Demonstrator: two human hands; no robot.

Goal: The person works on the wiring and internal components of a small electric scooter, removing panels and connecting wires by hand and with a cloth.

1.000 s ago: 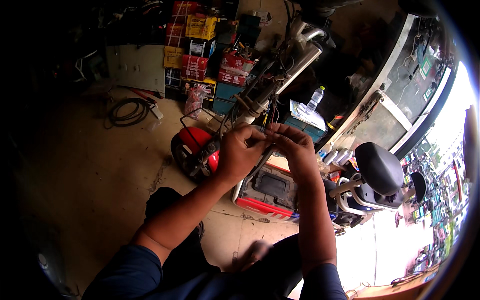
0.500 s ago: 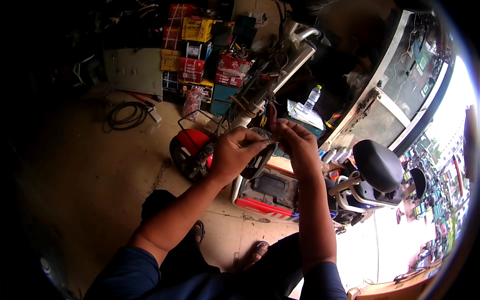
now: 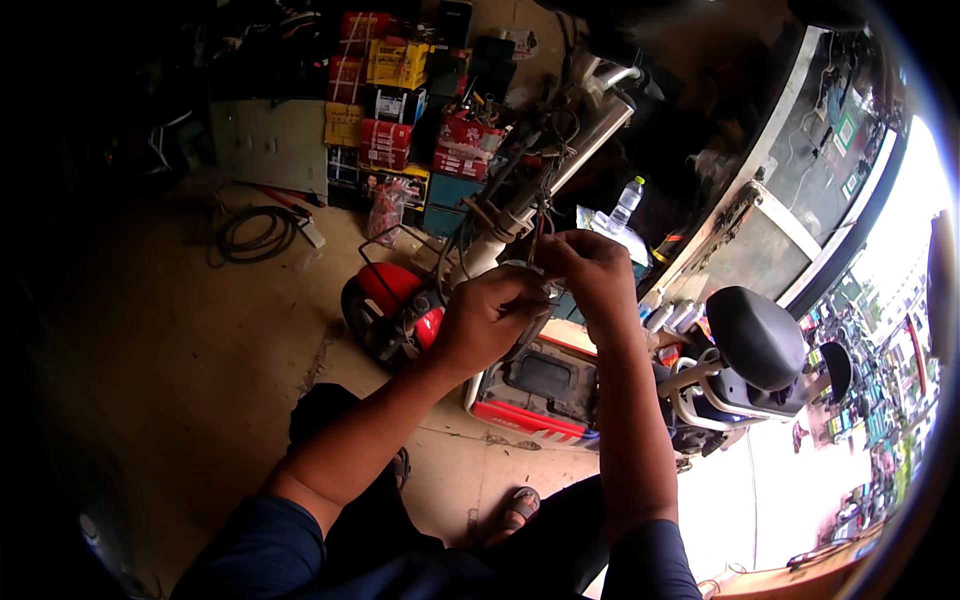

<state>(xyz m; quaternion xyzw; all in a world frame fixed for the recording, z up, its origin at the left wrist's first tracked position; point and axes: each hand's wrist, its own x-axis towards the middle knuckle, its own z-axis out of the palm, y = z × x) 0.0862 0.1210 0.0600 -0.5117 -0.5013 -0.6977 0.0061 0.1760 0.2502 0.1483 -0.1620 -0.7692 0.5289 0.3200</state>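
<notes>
My left hand [image 3: 490,318] is closed in a pinch in front of the scooter's steering column. Close beside it, a little higher, my right hand [image 3: 598,278] is pinched too. A small clear, shiny piece [image 3: 553,291] shows at the left fingertips, too small to name. What the right fingers grip is hidden. Thin wires [image 3: 540,225] run down just behind the right fingertips. The electric scooter has a bare metal steering column [image 3: 585,135], a red front fender [image 3: 388,288], a footboard [image 3: 540,375] with a dark panel and a black seat [image 3: 755,338].
Stacked boxes [image 3: 385,143] stand at the back left, near a pale cabinet [image 3: 270,145]. A coiled black cable [image 3: 252,236] lies on the floor. Behind the scooter stands a clear bottle [image 3: 626,203]. A glass-paned door frame [image 3: 790,220] leans away on the right.
Both hands have shifted slightly, the left lower and to the right, the right a little upward. The dark red piece seen above the fingers earlier is now mostly hidden.
</notes>
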